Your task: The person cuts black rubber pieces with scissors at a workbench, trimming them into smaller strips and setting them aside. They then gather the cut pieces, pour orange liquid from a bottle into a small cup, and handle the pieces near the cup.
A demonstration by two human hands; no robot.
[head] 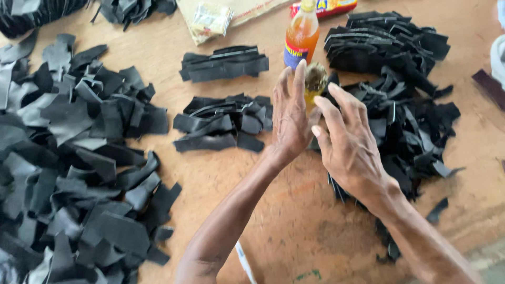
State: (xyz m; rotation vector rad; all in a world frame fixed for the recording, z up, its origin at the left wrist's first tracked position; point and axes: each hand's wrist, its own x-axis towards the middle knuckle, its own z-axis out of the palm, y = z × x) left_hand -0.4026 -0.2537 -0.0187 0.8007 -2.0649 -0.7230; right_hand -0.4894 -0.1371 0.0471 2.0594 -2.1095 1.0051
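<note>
left hand (290,118): fingers straight, holding nothing | right hand (350,142): spread, empty | small jar (315,81): upright between both, just beyond fingertips, left hand nearer | orange bottle (301,34): farther ahead | black scraps (405,121): under right hand

Bare table (294,210) before hands; black scrap piles (79,158) flank; bottle (301,34) blocks beyond.

Both hands meet near the centre of the wooden desk (273,210): the left hand (290,118) and right hand (350,142) flank a small jar (315,81). An orange bottle (301,34) stands at twelve o'clock; black leather scraps (68,158) spread at nine.
</note>
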